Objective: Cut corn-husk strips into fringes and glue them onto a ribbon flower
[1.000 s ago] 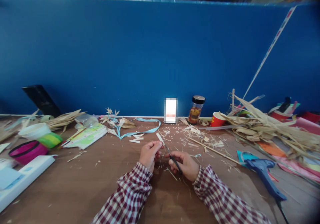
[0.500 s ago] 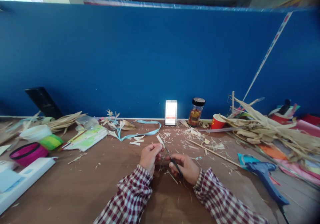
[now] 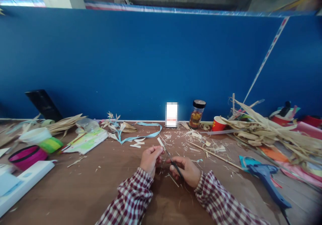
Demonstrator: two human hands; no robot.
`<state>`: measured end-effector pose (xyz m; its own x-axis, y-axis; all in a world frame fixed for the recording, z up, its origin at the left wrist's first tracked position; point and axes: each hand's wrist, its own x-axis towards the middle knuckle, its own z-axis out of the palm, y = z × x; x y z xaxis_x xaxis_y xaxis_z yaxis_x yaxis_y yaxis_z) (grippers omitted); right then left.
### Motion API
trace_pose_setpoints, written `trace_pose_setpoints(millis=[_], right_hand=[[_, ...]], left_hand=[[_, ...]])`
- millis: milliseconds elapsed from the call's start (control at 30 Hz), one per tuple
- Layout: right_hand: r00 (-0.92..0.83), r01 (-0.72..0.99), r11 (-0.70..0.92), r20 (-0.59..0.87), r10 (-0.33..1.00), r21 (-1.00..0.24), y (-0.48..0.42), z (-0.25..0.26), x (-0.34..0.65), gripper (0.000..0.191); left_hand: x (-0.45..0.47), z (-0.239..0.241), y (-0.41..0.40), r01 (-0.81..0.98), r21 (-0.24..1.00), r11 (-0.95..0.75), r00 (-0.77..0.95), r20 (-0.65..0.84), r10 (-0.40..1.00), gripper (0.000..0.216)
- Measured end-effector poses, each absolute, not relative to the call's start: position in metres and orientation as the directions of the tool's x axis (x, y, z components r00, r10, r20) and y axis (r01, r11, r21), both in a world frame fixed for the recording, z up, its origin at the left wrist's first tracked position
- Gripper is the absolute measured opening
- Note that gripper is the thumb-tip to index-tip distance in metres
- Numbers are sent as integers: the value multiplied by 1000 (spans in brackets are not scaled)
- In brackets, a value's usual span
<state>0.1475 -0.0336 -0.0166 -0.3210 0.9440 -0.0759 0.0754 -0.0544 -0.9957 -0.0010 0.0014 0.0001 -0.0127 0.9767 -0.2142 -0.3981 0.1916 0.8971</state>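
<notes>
strip pinched in my left hand, scissors gripped in my right hand; i should pull it taut and snip slowly.

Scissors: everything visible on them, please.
The scissors have dark handles, plastic-looking, and slim greyish blades that look metal. The right hand grips the handles, its fingers hiding part of them. They slant above the table, blades pointing forward and left, tips beside the pale strip pinched in the left hand. Whether the blades are parted or touch the strip is too small to tell.
</notes>
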Motion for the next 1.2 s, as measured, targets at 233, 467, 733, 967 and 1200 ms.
trace_pose_setpoints(millis=[233, 467, 733, 967, 1200], right_hand=[[-322, 73, -46, -67, 944, -996, -33, -18, 147, 34], [-319, 85, -52, -76, 945, -995, -33, -17, 147, 33], [-328, 92, -31, -59, 943, -995, -31, -21, 148, 33], [-335, 58, -39, -56, 940, -998, -33, -18, 148, 33], [-328, 50, -32, -47, 943, -998, -33, -15, 147, 35]], left_hand=[[-1, -1, 2, -393, 896, 205, -15, -229, 973, 26], [-1, -1, 2, -398, 894, 204, -6, -225, 974, 25], [-1, -1, 3, -378, 902, 208, -8, -227, 974, 26], [1, -3, 1, -370, 905, 212, 0, -228, 974, 26], [4, -3, -1, -356, 907, 225, 27, -231, 973, 25]])
